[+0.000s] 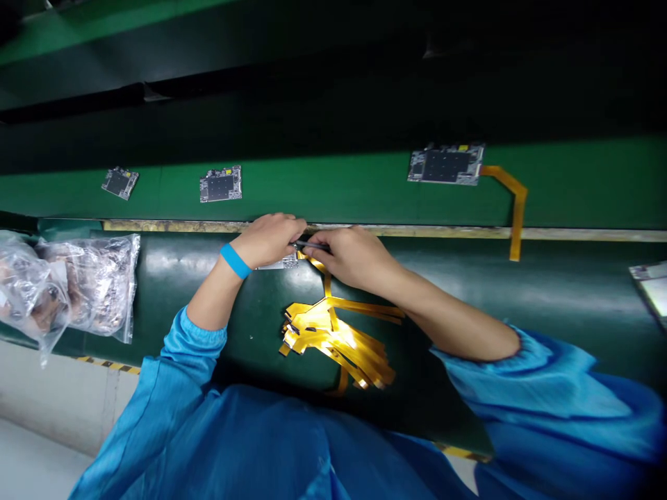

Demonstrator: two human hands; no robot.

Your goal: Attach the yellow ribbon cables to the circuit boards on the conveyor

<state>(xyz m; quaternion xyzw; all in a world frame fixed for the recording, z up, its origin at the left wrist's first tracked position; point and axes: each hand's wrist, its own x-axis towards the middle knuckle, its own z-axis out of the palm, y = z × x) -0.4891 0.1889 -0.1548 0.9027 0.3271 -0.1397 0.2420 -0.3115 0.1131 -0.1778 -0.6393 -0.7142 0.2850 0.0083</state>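
Note:
My left hand [272, 239] is closed on a circuit board [284, 262], most of which is hidden under the fingers. In my right hand [357, 255] is a thin dark pen-like tool [315, 245], pinched between thumb and fingers, its tip at the board's right end. A gold flat flex cable [326, 281] runs down from that end, below my right fingers. A fanned pile of gold flex cables [338, 337] lies on the green mat just below both hands.
Two circuit boards, a small one [120, 182] and another [221, 185], lie on the green strip beyond. A third board [445, 165] there has a cable [517, 208] hanging over the ledge [448, 230]. Clear plastic bags [104, 285] sit at left, a pale object [654, 285] far right.

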